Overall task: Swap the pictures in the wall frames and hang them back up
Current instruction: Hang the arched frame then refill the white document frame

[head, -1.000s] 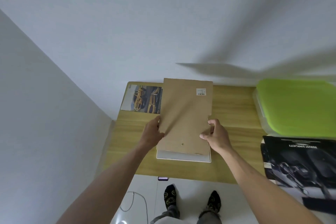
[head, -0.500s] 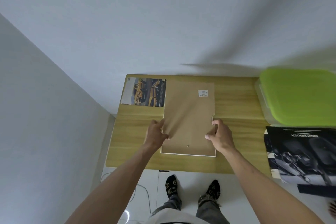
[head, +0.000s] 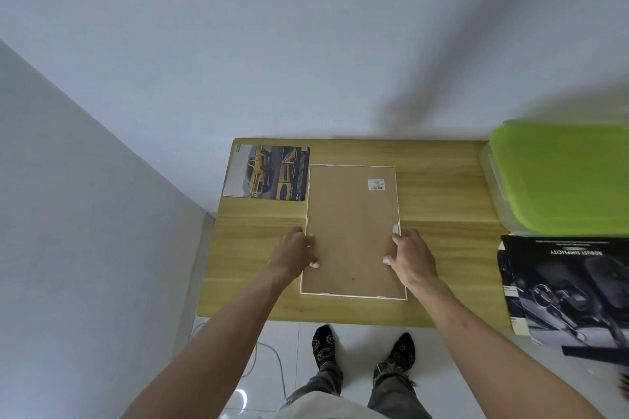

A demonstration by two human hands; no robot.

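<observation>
A white picture frame (head: 354, 296) lies face down on the wooden table (head: 442, 197). Its brown backing board (head: 352, 221) rests flat inside it, with a barcode sticker near the far right corner. My left hand (head: 294, 255) grips the frame's left edge, thumb on the board. My right hand (head: 413, 258) grips the right edge, thumb on the board and index finger by a white tab. A picture of yellow cars (head: 267, 172) lies loose at the table's far left corner, touching the frame.
A clear box with a green lid (head: 561, 177) stands at the far right. In front of it lie black printed pictures (head: 571, 286), overhanging the table's near edge. Walls close the far side and the left. My feet stand just below the table's near edge.
The backing board, held tilted above the frame a second ago, has come down and now lies flat inside the frame. Both hands stayed at its side edges.
</observation>
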